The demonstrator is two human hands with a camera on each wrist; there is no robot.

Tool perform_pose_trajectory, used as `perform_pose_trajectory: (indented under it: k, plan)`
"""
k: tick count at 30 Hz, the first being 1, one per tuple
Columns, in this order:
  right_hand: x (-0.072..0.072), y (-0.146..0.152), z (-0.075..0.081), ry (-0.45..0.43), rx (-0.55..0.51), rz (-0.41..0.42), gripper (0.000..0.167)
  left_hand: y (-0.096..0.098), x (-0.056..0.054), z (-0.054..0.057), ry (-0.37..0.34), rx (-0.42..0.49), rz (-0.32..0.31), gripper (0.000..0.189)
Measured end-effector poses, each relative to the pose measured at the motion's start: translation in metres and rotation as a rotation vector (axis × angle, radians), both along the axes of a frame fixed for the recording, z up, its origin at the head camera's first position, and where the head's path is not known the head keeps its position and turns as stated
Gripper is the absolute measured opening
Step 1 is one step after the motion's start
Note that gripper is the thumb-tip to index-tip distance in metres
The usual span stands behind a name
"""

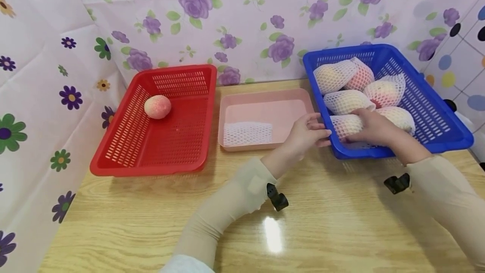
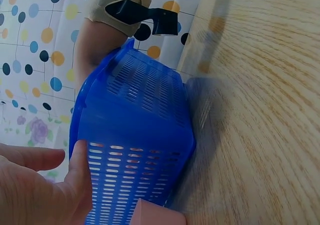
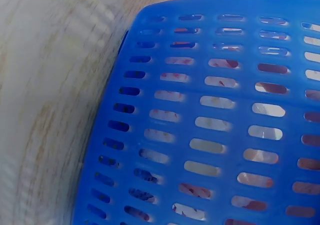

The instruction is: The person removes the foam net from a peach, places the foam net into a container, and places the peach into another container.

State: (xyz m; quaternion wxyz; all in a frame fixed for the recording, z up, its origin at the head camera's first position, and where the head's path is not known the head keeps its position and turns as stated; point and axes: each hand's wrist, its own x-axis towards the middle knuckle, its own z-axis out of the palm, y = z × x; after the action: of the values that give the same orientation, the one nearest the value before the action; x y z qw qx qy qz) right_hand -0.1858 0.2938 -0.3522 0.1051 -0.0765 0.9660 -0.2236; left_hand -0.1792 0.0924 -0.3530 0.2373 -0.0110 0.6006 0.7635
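Observation:
Inside the blue basket [image 1: 451, 132], several peaches in white foam nets lie close together. My right hand [image 1: 379, 129] reaches over the front rim and grips a netted peach [image 1: 345, 126] in the front left corner, fingers and thumb around it. Another netted peach [image 1: 398, 117] lies just beyond that hand. At the basket's left rim, my left hand [image 1: 303, 134] holds nothing; its fingers are loosely extended, with the fingertips at the rim. In the left wrist view, the left hand [image 2: 45, 190] is beside the basket wall [image 2: 135, 120]. The basket wall [image 3: 210, 105] hides the right hand in the right wrist view.
A pink tray [image 1: 288, 108] stands between the baskets, with an empty foam net [image 1: 248, 133] lying in it. The red basket [image 1: 189, 138] at the left holds one bare peach [image 1: 157, 107]. All stand on a wooden table [image 1: 322, 231] before a flowered cloth [image 1: 242, 24].

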Motion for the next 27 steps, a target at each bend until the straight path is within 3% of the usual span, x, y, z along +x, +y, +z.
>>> perform_pose_trajectory:
  k: [6, 15, 22, 27]
  plan:
    - [-0.001, 0.001, 0.000, -0.018, -0.026, -0.020, 0.082, 0.000, 0.000, 0.001, 0.005, -0.004, -0.003, 0.059]
    - [-0.003, 0.008, 0.001, -0.118, -0.173, -0.065, 0.080, -0.001, -0.002, -0.001, 0.006, 0.016, -0.005, 0.058]
    - [0.000, 0.018, 0.008, -0.141, -0.180, -0.095, 0.085, -0.006, -0.002, -0.001, -0.010, 0.058, -0.040, 0.052]
    - [0.004, 0.021, 0.015, -0.132, -0.207, -0.092, 0.080, -0.012, -0.001, 0.000, -0.001, 0.033, -0.061, 0.052]
